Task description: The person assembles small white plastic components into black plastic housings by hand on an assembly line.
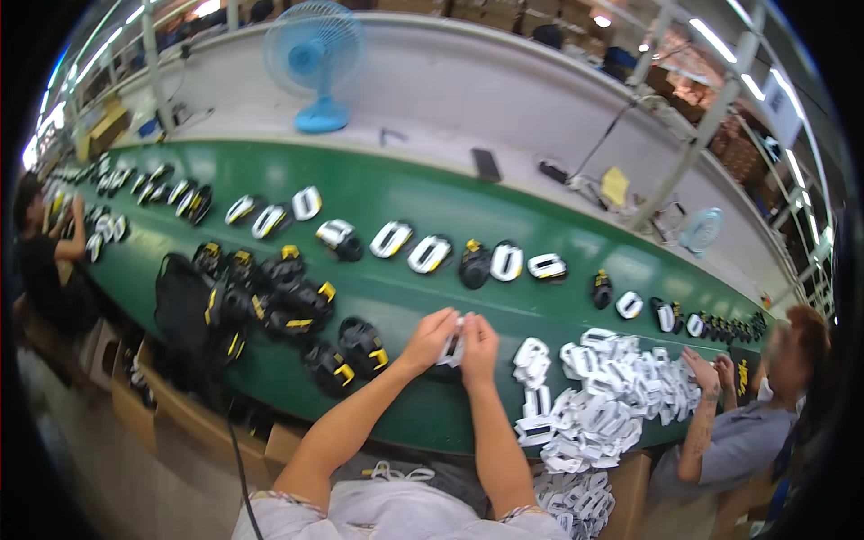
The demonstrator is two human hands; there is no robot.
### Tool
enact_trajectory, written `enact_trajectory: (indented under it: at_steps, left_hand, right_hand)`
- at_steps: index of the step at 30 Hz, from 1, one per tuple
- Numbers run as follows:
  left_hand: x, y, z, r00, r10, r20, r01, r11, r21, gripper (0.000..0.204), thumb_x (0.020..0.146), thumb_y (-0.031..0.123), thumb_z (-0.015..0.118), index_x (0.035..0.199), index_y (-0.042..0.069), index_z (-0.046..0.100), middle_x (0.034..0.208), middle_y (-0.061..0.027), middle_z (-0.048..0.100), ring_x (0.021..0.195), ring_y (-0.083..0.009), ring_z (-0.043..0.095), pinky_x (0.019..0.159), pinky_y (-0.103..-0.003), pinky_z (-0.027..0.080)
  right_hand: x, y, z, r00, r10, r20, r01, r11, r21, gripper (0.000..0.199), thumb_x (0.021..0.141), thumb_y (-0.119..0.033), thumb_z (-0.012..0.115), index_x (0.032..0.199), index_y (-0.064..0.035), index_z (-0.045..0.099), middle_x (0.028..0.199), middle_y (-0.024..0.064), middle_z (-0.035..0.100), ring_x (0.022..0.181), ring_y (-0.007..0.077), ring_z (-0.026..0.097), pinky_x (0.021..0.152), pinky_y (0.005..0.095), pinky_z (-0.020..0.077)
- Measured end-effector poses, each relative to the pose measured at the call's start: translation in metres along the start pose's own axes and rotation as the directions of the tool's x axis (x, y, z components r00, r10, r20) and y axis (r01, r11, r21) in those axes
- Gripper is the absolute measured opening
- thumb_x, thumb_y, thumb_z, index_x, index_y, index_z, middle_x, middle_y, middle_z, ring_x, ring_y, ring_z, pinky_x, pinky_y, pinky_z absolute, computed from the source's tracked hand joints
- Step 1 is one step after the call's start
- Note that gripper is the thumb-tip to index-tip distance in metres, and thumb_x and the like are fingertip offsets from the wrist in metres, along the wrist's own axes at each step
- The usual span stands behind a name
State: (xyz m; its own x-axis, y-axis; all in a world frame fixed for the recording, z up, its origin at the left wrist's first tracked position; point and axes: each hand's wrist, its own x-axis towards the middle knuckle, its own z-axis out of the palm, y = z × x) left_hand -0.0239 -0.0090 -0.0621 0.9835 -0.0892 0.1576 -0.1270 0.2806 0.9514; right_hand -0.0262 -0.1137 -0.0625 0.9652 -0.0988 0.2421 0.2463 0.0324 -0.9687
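Close together over the near edge of the green table, my left hand (429, 340) and my right hand (479, 346) pinch a small white plastic frame (449, 351) between them. The fingers cover part of it, and dark material shows below. Left of my hands lie black and yellow plastic housings (362, 346), with several more heaped (288, 301) behind them. To the right spreads a big pile of white oval frames (598, 405), some of them stacked near my right forearm.
A line of white-and-black parts (392, 239) runs along the green table (360, 189). Behind it stand a blue fan (317, 63) and a dark flat phone-like object (486, 165). One person (54, 261) works at far left, another (747, 441) at right. Cardboard boxes (193, 427) sit below.
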Motion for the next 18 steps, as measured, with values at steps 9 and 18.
enact_trajectory:
  at_steps: [9,18]
  left_hand:
    - [0.001,0.011,-0.007,0.957,0.281,-0.069,-0.212,0.843,0.494,0.021,0.091,0.014,0.048,0.075,0.0,0.049,0.057,-0.011,0.049,0.047,-0.018,0.044,0.046,-0.031,0.036]
    - [-0.013,0.019,0.007,0.952,0.268,-0.148,-0.216,0.931,0.294,0.019,0.091,0.013,0.047,0.079,-0.001,0.049,0.055,-0.013,0.051,0.045,-0.0224,0.049,0.045,-0.031,0.038]
  right_hand:
    - [-0.003,-0.019,0.015,0.953,-0.301,0.022,0.271,0.823,-0.499,0.031,0.094,-0.016,0.049,0.066,-0.0024,0.046,0.055,-0.0045,0.04,0.05,0.0043,0.032,0.043,0.0245,0.0259]
    - [-0.011,-0.009,0.015,0.998,0.035,-0.059,-0.028,0.992,0.119,0.032,0.098,-0.025,0.042,0.071,-0.0075,0.044,0.061,-0.0059,0.041,0.054,0.002,0.034,0.046,0.0206,0.0261]
